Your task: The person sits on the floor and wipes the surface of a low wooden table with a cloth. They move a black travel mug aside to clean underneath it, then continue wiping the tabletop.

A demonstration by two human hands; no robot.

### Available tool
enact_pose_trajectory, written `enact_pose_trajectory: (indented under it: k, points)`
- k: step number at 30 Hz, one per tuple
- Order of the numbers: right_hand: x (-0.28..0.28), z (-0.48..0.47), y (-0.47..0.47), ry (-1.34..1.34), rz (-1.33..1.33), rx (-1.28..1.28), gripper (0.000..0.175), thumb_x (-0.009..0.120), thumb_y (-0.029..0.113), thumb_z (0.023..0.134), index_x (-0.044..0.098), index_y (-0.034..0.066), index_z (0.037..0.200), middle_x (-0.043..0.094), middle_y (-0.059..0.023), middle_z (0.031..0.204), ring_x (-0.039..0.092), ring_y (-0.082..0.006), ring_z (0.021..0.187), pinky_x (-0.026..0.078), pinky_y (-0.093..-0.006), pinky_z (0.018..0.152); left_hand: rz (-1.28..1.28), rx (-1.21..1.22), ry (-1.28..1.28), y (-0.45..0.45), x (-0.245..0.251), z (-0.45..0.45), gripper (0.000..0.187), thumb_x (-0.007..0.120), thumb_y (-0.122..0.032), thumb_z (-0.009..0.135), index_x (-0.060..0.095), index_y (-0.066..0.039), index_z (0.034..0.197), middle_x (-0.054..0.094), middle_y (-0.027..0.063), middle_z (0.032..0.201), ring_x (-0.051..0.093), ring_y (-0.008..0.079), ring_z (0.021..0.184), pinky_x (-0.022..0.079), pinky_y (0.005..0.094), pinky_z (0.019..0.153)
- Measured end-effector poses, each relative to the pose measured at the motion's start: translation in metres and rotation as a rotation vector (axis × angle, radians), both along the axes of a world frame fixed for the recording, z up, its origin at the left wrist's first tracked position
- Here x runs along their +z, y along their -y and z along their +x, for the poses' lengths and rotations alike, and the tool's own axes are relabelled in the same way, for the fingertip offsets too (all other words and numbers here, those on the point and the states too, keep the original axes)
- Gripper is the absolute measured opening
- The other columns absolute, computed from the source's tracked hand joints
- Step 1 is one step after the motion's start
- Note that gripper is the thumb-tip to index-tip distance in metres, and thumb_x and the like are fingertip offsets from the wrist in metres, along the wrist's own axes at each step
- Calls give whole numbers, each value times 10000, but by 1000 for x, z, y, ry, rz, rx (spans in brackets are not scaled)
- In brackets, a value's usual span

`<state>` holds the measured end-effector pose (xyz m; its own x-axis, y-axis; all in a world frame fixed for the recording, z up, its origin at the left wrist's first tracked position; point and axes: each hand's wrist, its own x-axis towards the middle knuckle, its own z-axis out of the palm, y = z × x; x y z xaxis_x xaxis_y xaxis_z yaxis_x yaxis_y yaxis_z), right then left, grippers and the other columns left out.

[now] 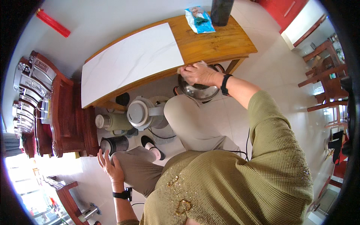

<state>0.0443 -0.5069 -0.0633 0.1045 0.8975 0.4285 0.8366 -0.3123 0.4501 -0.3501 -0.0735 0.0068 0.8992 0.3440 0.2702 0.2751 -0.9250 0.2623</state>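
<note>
My right hand (200,73) is at the front edge of a wooden table (216,42), its fingers curled. A small pale bit shows at its fingertips; whether it is a held object is unclear. Directly below that hand, a shiny metal pan (198,92) with side handles is on the floor, partly hidden by the hand and my knee. My left hand (110,166) rests against my left knee with its fingers spread and nothing in it. A white marble-patterned sheet (132,60) covers the left part of the tabletop.
A blue-and-white packet (200,21) and a dark cylindrical container (221,12) stand toward the table's far right. On the floor are a grey lidded appliance (137,114), a green vacuum jug (112,121) and a dark bin (115,144). Carved wooden seating (67,112) stands left; a black cable (247,143) lies right.
</note>
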Motion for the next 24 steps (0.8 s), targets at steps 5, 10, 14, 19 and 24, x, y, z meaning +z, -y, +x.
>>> enact_pose_trajectory:
  k: [5,10,14,19,24]
  points:
    - [10,-2,79,-121,-30,-168,485,671,153,784,632,99,1264,556,40,1288,498,-147,1218,428,-307,916,-28,33,6,-8,-8,3,348,580,-116,934,608,-3,1262,463,202,1490,384,408,1384,309,516,1156]
    - [1,-6,141,-254,-66,-415,470,659,114,796,634,171,1262,526,31,1348,468,-195,1308,404,-379,1020,-44,80,-3,-13,-14,1,325,569,-126,945,627,3,1238,487,202,1469,397,397,1379,313,506,1154]
    - [-23,-6,193,-359,139,-650,420,645,85,806,644,176,1216,538,22,1328,477,-232,1301,428,-389,1046,-27,67,0,-16,-17,0,315,558,-130,958,631,3,1234,491,201,1464,407,395,1371,316,503,1153]
    - [-80,5,275,-353,716,-1154,347,610,41,838,678,126,1167,641,-92,1207,585,-280,1167,495,-392,986,-42,77,16,-18,-20,-1,306,549,-150,977,636,3,1228,498,203,1455,428,394,1351,329,498,1142]
    - [-81,24,311,-1121,2061,-1054,498,669,166,909,511,33,1361,632,-150,1246,628,-242,1093,556,-397,874,-79,95,16,-17,-22,-1,300,541,-152,982,639,8,1217,507,208,1441,451,393,1331,339,494,1132]
